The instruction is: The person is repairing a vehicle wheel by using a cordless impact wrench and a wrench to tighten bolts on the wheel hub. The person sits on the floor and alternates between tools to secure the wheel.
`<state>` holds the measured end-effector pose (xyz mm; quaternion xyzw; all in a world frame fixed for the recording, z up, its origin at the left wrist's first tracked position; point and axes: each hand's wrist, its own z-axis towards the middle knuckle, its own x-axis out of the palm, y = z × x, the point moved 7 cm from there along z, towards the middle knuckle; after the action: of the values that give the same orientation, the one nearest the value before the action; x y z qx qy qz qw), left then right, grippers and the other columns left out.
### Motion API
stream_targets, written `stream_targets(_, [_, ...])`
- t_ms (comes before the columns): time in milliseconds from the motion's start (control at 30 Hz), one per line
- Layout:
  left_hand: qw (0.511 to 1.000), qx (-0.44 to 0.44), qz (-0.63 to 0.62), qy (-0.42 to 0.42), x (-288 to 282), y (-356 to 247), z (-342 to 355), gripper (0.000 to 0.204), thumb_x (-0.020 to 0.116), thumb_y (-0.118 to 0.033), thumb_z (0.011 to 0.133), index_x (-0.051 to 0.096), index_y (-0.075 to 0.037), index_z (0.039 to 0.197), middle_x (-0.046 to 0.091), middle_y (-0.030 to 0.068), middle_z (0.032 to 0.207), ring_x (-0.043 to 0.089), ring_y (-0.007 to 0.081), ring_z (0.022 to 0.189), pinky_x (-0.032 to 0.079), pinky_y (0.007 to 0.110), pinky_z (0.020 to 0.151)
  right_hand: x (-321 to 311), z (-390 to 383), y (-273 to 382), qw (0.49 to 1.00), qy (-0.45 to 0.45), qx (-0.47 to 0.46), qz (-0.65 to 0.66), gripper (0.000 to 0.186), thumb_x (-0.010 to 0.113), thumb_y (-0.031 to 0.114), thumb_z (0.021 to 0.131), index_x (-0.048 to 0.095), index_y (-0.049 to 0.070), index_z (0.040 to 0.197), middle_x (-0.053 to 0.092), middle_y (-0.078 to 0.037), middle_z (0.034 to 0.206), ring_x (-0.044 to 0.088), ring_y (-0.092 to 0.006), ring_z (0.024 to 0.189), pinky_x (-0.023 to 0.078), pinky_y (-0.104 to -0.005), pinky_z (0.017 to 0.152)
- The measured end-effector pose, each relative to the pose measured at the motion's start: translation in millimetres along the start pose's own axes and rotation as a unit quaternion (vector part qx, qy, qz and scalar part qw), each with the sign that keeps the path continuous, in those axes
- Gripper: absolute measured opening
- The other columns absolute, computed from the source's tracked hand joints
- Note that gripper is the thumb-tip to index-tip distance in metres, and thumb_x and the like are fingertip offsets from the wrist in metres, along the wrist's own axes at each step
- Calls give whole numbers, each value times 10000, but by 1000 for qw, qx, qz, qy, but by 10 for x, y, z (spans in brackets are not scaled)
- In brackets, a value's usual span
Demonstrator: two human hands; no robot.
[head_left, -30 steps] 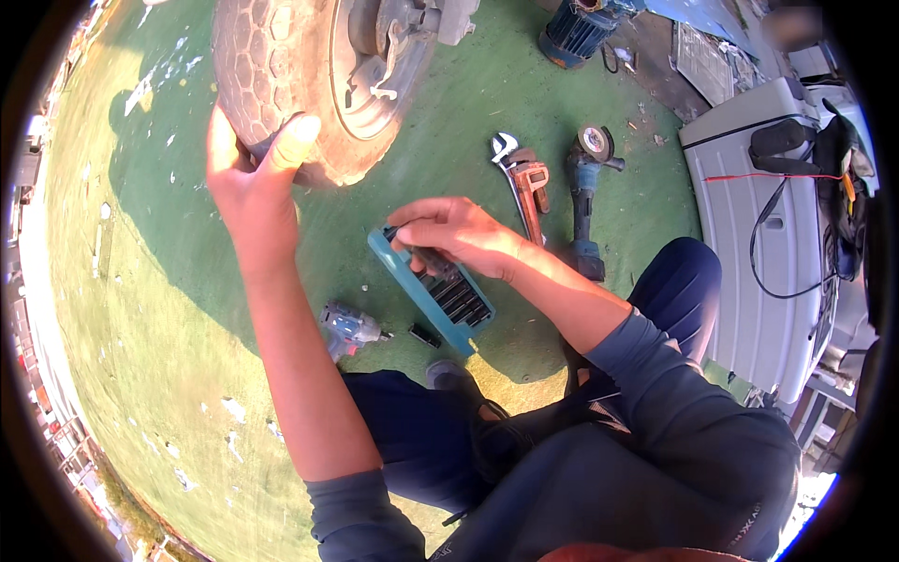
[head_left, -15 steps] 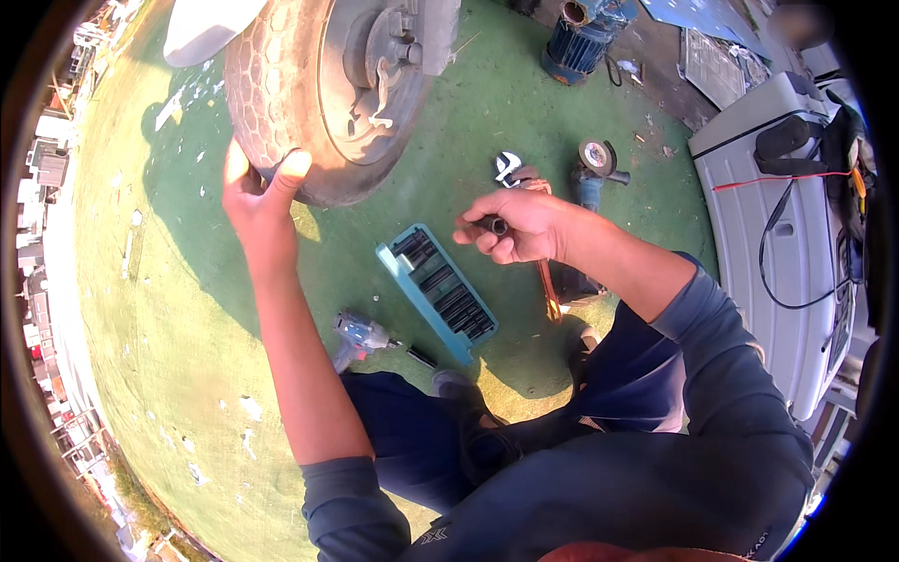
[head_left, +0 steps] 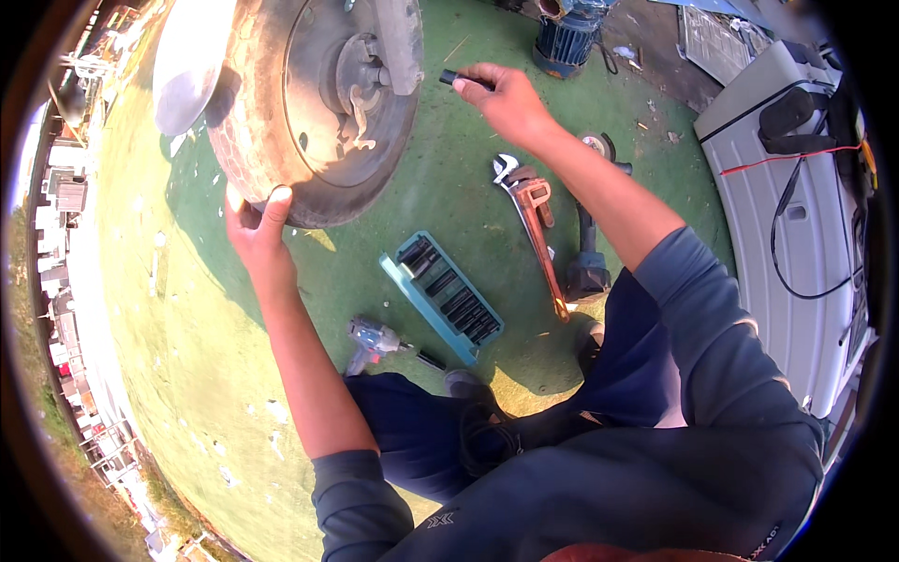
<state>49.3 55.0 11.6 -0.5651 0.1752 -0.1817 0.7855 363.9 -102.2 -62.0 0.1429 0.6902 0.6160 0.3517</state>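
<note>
At the lower edge of a worn, dusty tyre [head_left: 248, 126], our left grip [head_left: 260, 242] is clasped on the rubber, thumb to the right and fingers to the left, some of them partly hidden. Our right grip [head_left: 513, 105] is closed on a black socket [head_left: 449, 76], which sticks out past the thumb and forefinger to the right of the wheel, with a strip of green floor [head_left: 328, 281] showing between the two. Inside the tyre we see a dusty rim [head_left: 323, 140] and a metal hub, and along its upper left a pale curved mudguard [head_left: 187, 89]. Below the wheel, nearer to us, a teal socket case [head_left: 427, 310] lies aslant on the floor with rows of black sockets [head_left: 461, 304] in it. Left of the case we have a blue-grey cordless impact wrench [head_left: 372, 335], and another black socket [head_left: 431, 360] lies by its nose. To the right of the case lie a silver-headed adjustable wrench [head_left: 506, 167] and a red pipe wrench [head_left: 536, 239], close together, then an angle grinder [head_left: 588, 267], partly covered by our right forearm. Farther off we see a blue electric motor [head_left: 567, 42].
</note>
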Motion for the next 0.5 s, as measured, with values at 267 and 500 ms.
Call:
stream_targets(267, [1000,-2,21,-20,7,10,-12,652,770,-239,886,487,23,1412,551,103,1362,512,212,1244,360,360,1105,181,94,153,998,-1,-60,10,301,709,204,925,723,1,1146,739,-148,961,670,-197,859,531,-356,820])
stream_targets(500, [999,-3,17,-35,26,24,-15,645,762,-243,893,482,18,1412,553,102,1352,516,205,1230,367,353,1093,145,143,277,990,-36,-124,-57,287,742,163,878,729,6,1118,732,-191,1049,706,-318,939,544,-389,871])
